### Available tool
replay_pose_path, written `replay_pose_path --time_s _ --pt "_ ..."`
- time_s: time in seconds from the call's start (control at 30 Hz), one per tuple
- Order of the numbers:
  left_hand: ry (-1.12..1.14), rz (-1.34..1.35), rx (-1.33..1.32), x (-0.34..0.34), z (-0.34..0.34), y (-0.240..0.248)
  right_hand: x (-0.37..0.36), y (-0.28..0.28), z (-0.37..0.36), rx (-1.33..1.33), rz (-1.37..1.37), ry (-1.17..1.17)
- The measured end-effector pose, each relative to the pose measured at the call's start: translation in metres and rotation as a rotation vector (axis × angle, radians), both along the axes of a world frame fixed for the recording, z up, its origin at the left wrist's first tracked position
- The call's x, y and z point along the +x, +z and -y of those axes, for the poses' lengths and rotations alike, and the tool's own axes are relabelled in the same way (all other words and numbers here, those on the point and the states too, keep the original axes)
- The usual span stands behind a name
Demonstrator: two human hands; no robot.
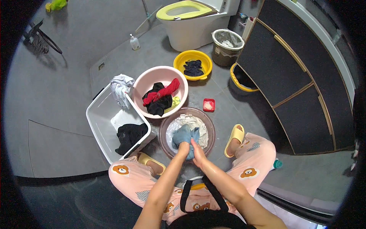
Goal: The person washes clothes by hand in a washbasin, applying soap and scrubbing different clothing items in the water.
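Observation:
A wet, blue-grey cloth [182, 134] is bunched up over a brownish, translucent basin [163, 142] on the floor in front of me. My left hand [184, 147] is pushed into its folds, which hide most of the fingers. From the right side, my right hand [198, 152] closes against the same cloth, thumb up along it. Beneath, a cream-white cloth [199, 129] lies in the sudsy water of the basin. Just beyond the basin's right rim sits a small red box [209, 105] with whitish content.
A pink basin [138, 83] holds black and red clothes; a yellow basin [177, 65] holds dark cloth. Left stands a white bin [100, 128] with black clothing inside, a pale garment [122, 88] over its rim. Behind are a toilet [177, 32] and trash bin [225, 56]; right, a dark cabinet [301, 110].

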State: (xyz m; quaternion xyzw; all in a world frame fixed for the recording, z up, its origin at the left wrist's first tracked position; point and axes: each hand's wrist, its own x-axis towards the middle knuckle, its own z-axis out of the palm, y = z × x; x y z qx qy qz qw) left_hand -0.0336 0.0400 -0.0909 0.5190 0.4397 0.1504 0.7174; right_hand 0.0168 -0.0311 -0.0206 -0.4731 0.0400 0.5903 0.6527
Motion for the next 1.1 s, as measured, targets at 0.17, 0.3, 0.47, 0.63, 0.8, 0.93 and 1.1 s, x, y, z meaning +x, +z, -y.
replay_pose_path --time_s 0.17,0.3,0.47,0.63,0.8,0.93,1.1 --pt "-0.13 -0.098 0.449 0.014 0.057 0.055 0.049 -0.009 -0.004 -0.04 -0.274 -0.095" --pt "-0.188 -0.137 0.556 0.019 0.058 0.058 0.054 -0.021 0.003 -0.037 -0.255 -0.05" --pt "0.012 -0.059 0.176 -0.017 -0.033 -0.058 -0.015 0.017 -0.005 0.031 0.16 0.101" --pt "0.305 0.176 -0.166 0.028 0.021 0.003 0.018 0.001 0.017 -0.039 0.295 -0.01" --pt "0.061 0.04 0.364 0.001 0.045 0.007 0.044 -0.013 -0.01 0.02 -0.088 -0.141" --pt "-0.238 -0.087 0.512 0.012 0.072 0.062 0.083 -0.042 0.006 -0.083 -0.27 -0.069" --pt "-0.036 -0.268 0.198 0.002 0.013 0.051 0.015 0.001 0.0 -0.039 -0.136 0.038"
